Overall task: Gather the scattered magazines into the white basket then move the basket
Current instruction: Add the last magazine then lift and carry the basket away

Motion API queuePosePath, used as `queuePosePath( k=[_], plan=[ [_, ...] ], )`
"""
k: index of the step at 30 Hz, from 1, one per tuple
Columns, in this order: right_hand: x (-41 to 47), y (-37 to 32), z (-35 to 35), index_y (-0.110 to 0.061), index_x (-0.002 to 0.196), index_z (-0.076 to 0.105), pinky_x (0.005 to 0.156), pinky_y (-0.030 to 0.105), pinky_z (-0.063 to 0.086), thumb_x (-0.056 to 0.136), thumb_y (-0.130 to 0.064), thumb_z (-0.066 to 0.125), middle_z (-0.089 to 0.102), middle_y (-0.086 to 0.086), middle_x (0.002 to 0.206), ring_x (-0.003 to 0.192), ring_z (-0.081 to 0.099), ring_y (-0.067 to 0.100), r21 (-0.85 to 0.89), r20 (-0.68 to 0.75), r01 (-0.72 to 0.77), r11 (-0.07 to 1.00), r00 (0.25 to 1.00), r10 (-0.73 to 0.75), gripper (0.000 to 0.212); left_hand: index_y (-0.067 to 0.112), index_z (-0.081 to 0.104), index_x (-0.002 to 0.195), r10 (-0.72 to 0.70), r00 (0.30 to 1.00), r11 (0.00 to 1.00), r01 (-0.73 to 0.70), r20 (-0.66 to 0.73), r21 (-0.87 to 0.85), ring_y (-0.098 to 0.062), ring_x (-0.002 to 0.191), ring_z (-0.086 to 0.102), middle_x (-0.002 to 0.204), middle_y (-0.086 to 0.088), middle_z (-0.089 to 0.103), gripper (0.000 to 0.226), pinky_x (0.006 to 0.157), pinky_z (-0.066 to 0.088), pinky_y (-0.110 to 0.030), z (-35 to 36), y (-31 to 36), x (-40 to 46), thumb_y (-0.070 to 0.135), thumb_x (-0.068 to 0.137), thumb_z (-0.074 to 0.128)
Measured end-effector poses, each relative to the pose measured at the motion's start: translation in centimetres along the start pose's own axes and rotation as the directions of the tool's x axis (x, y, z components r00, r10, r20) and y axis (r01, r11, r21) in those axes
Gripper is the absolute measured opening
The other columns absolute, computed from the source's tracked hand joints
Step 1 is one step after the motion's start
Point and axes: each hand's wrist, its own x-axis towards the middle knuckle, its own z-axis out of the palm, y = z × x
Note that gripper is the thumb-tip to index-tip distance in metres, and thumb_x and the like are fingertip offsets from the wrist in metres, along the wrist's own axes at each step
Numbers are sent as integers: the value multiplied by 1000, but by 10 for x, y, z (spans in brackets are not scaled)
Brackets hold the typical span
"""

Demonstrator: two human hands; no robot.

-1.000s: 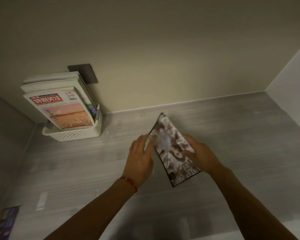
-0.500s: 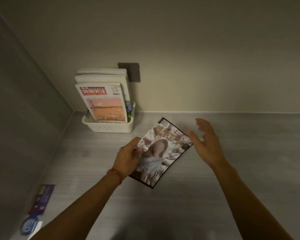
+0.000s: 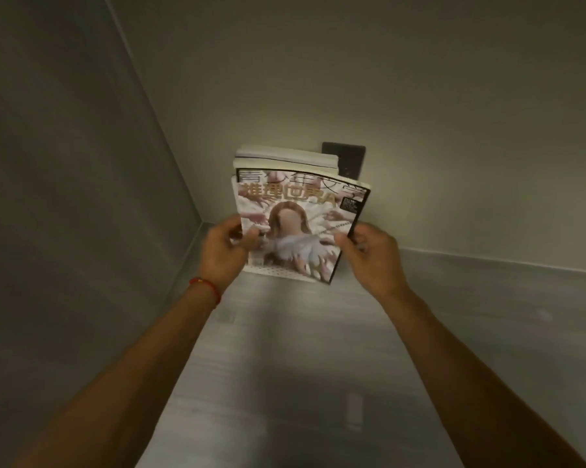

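Observation:
I hold a magazine (image 3: 296,211) with a pale cover picture and gold characters upright in front of me. My left hand (image 3: 225,251) grips its left edge and my right hand (image 3: 369,255) grips its right edge. Directly behind it stand several other magazines (image 3: 284,160), only their top edges showing. The white basket (image 3: 278,273) is almost wholly hidden; just a strip of its perforated wall shows under the held magazine's lower edge.
The basket stands in the corner where a grey side wall (image 3: 65,197) meets the back wall, below a dark wall plate (image 3: 347,160). A grey wood-look floor (image 3: 284,366) stretches toward me, with a small pale scrap (image 3: 354,412) lying on it.
The magazine went from lying flat on the floor to upright in front of the basket. My right hand, off it half a second ago, has taken its right edge again.

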Motion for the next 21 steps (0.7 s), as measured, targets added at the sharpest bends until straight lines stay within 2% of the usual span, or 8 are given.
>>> queuePosePath(
  k=[3,6,10,12,14,16,18,21],
  plan=[
    [39,-11,25,-14,86,75,63,16,54,87,-27,70,75,-1,80,68,68,4,-127,-32,11,992,999,-15,14,33,59,67,-7,988,964,48,-154,262,-4,66,61,69,11,63,27,59,43,-9,-10,-13,41,21,89,68],
    [57,-3,48,-7,86,76,70,34,58,88,-22,71,77,9,85,73,71,21,-187,-29,-44,981,999,39,15,18,65,71,-117,982,961,149,-146,232,-13,73,64,73,2,67,17,71,49,-20,-9,-41,67,15,87,69],
    [60,20,76,-8,76,74,55,13,40,86,-21,72,76,10,78,63,65,16,-212,-44,-152,965,988,146,16,21,56,52,-203,968,957,228,-148,179,-3,56,51,53,5,55,39,62,43,-22,-3,-71,76,11,86,71],
    [61,30,90,-10,77,74,53,4,32,88,-23,71,75,7,77,62,61,11,-240,-37,-192,952,981,188,17,4,68,64,-248,961,956,263,-122,130,-13,71,59,66,-10,65,22,73,52,-36,-2,-86,80,7,86,71],
    [63,39,103,-10,74,72,55,12,38,87,-22,70,74,6,76,64,63,13,-225,-55,-260,939,966,254,18,-8,74,88,-258,960,957,269,-106,111,-20,87,64,86,-18,72,11,87,54,-40,1,-95,84,2,86,69],
    [63,47,115,-10,69,67,59,24,42,84,-19,70,72,9,75,67,62,16,-158,-124,-353,922,933,336,18,-9,69,100,-244,956,958,264,-164,116,-22,89,65,97,-17,70,17,83,55,-28,7,-104,88,-2,85,68],
    [61,50,125,-17,70,67,65,24,43,81,-19,73,72,8,78,70,62,16,-54,-224,-450,891,875,428,13,-9,60,106,-289,924,954,300,-248,6,-20,87,63,102,-17,61,26,74,53,-13,13,-108,92,-8,82,69],
    [61,52,133,-23,86,63,72,22,52,77,-13,78,71,-1,86,80,67,14,188,-270,-459,868,826,495,21,-5,54,109,-366,902,930,362,-229,-58,-32,97,65,106,-23,61,34,92,57,-42,18,-122,104,-7,80,72]
  ],
)
